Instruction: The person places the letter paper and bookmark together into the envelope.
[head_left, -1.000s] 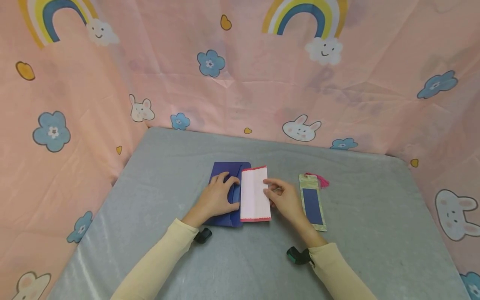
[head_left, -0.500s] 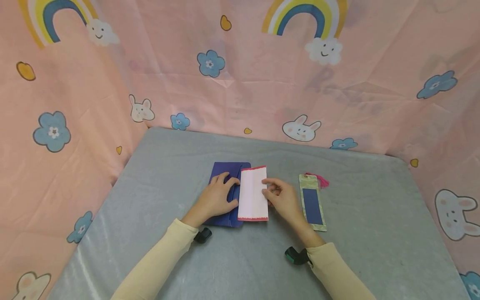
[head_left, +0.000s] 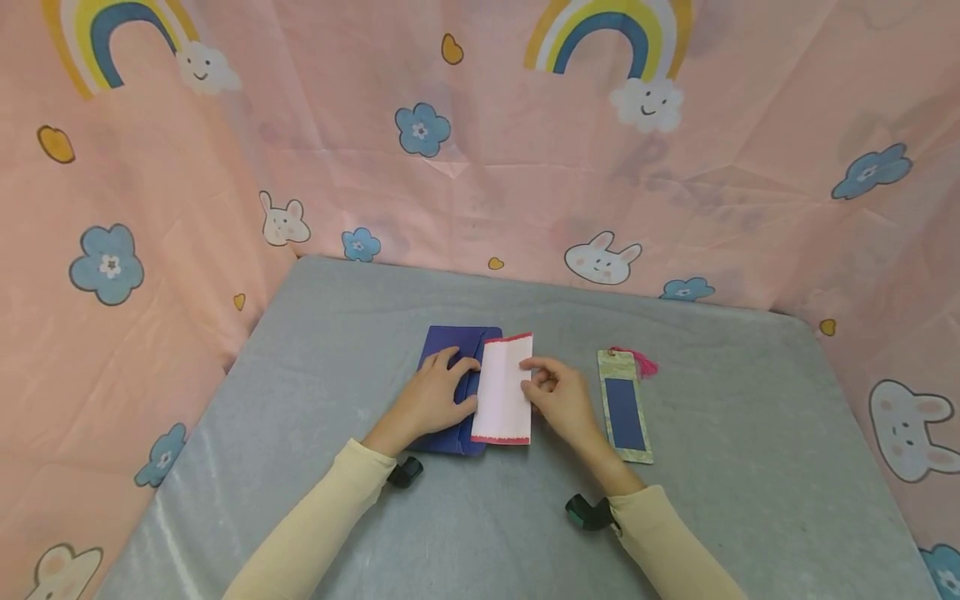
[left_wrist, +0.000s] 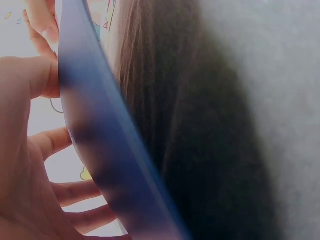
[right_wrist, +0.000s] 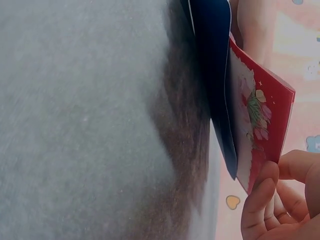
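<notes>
A dark blue envelope (head_left: 465, 339) lies on the grey cloth, its flap toward the right. My left hand (head_left: 433, 396) rests on it with fingers spread; in the left wrist view, thumb and fingertips press one face of the envelope (left_wrist: 100, 115). My right hand (head_left: 564, 402) pinches the right edge of a card (head_left: 504, 392), white with red ends on the side facing up. Flowers on red and white show on its underside in the right wrist view (right_wrist: 265, 100). The card's left edge overlaps the envelope's right part; whether it is inside, I cannot tell.
Right of my right hand lies a green-bordered bookmark (head_left: 625, 412) with a dark blue panel and a pink tassel (head_left: 645, 362). Grey cloth (head_left: 735, 433) covers the table. A pink patterned curtain (head_left: 487, 200) hangs around its back and sides.
My right hand and the card have moved slightly left, so the card reaches further over the envelope. My left hand and the envelope stay almost in place.
</notes>
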